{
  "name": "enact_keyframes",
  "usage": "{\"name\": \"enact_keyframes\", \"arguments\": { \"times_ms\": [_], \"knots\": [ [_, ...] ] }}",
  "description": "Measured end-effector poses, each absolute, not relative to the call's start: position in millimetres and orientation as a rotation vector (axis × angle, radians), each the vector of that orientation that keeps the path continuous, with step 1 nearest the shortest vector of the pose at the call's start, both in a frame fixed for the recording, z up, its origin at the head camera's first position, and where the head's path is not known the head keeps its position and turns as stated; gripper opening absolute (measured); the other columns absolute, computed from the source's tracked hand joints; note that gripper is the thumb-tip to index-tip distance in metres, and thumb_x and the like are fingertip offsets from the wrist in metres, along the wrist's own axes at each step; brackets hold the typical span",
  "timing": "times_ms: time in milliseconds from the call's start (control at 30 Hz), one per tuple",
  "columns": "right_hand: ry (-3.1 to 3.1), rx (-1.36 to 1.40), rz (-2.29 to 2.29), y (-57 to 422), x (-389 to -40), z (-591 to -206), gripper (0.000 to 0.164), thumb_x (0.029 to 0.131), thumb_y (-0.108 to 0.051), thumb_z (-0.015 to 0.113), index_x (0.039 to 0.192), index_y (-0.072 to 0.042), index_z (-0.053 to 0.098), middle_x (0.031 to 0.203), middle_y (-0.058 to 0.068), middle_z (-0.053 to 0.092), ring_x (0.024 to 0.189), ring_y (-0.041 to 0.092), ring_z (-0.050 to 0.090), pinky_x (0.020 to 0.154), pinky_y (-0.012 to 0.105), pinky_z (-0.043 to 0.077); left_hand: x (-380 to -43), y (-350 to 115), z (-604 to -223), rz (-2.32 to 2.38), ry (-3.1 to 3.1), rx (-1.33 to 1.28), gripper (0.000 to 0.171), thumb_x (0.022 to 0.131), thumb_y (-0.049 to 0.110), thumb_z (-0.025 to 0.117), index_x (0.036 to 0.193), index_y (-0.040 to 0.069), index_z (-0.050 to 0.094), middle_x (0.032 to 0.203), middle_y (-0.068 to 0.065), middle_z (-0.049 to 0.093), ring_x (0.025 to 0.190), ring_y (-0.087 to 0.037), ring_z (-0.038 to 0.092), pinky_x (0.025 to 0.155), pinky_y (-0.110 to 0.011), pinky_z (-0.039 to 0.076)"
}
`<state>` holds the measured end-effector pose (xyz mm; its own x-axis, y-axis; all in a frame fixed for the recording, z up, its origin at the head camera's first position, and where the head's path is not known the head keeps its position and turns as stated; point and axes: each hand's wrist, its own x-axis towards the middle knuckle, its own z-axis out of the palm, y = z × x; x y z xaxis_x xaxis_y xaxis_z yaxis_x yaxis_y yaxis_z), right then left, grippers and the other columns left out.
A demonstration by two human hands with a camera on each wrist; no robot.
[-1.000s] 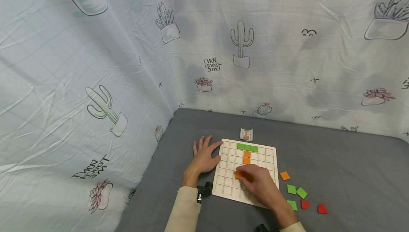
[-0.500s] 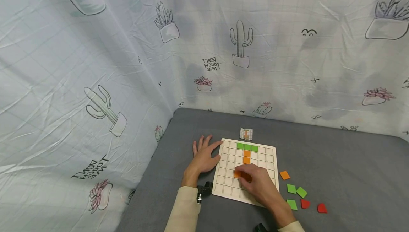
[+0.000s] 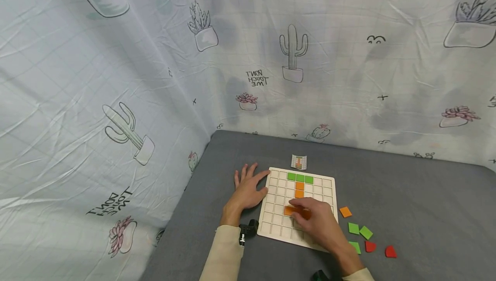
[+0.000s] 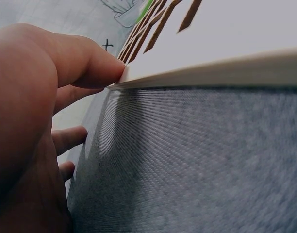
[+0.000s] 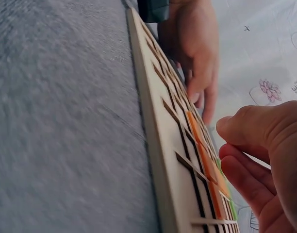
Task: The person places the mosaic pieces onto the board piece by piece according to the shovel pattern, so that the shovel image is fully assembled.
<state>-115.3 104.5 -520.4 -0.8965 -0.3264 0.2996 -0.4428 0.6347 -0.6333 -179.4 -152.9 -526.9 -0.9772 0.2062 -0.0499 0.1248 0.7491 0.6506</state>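
Left hand (image 3: 246, 192) spread, fingers (image 3: 261, 176) fanned; right hand (image 3: 319, 223) loosely bent, thumb (image 3: 300, 221) apart from fingertips

A grey tabletop (image 3: 434, 216) with a woven, fabric-like surface carries everything. The grid board (image 3: 276, 220), pale and square, lies flat on it. Just beyond the board's far edge lies a small printed card (image 3: 299, 162). Just right of the board, apart from it, lies a loose orange tile (image 3: 345, 211), turned askew. Near the board's lower right side are two green tiles (image 3: 366, 233) and, nearer the person, a partly hidden third green tile (image 3: 355, 248). Farther right of the board lie two red pieces (image 3: 390, 251), well apart from each other.
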Motion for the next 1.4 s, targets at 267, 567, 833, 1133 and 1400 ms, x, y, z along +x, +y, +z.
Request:
{"name": "enact_keyframes", "arguments": {
  "times_ms": [267,567,833,1133,1400],
  "knots": [
    [-2.657,0.571,1.14,124,-111,-515,0.035,0.085,-0.004,0.093,0.117,-0.016,0.086,0.112,-0.01,0.083,0.096,0.012,0.079,0.086,0.039,0.067,-179,-154,-527,1.058,2.82,0.289,0.056,0.106,0.024,0.064,0.162,0.026,0.057,0.181,-0.016,0.025,0.17,-0.047,0.005,0.134,-0.074,-0.006],
    [-2.546,0.507,1.118,152,-105,-513,0.039,0.079,0.003,0.094,0.113,-0.013,0.086,0.108,-0.004,0.084,0.089,0.016,0.08,0.081,0.018,0.063,-179,-155,-528,1.064,2.823,0.295,0.056,0.106,0.024,0.065,0.161,0.025,0.058,0.18,-0.017,0.026,0.17,-0.048,0.006,0.133,-0.074,-0.006],
    [-2.506,0.413,1.097,178,-97,-512,0.039,0.078,0.003,0.095,0.112,-0.013,0.085,0.103,-0.001,0.085,0.085,0.005,0.078,0.073,0.013,0.058,-178,-155,-527,1.073,2.811,0.299,0.056,0.106,0.024,0.064,0.161,0.024,0.057,0.181,-0.017,0.026,0.17,-0.048,0.005,0.134,-0.074,-0.007],
    [-2.489,0.273,1.075,205,-90,-512,0.041,0.076,0.003,0.097,0.111,-0.012,0.086,0.1,0.002,0.085,0.087,-0.007,0.073,0.084,-0.001,0.05,-178,-154,-527,1.067,2.826,0.291,0.056,0.105,0.023,0.066,0.161,0.024,0.058,0.18,-0.017,0.027,0.17,-0.048,0.007,0.133,-0.074,-0.005],
    [-2.522,0.199,1.034,227,-84,-512,0.039,0.079,-0.003,0.097,0.114,-0.015,0.086,0.102,0.005,0.085,0.094,-0.022,0.066,0.088,-0.004,0.045,-178,-155,-528,1.074,2.822,0.296,0.056,0.106,0.024,0.065,0.161,0.025,0.058,0.181,-0.017,0.026,0.17,-0.047,0.006,0.134,-0.074,-0.005]
  ]
}}
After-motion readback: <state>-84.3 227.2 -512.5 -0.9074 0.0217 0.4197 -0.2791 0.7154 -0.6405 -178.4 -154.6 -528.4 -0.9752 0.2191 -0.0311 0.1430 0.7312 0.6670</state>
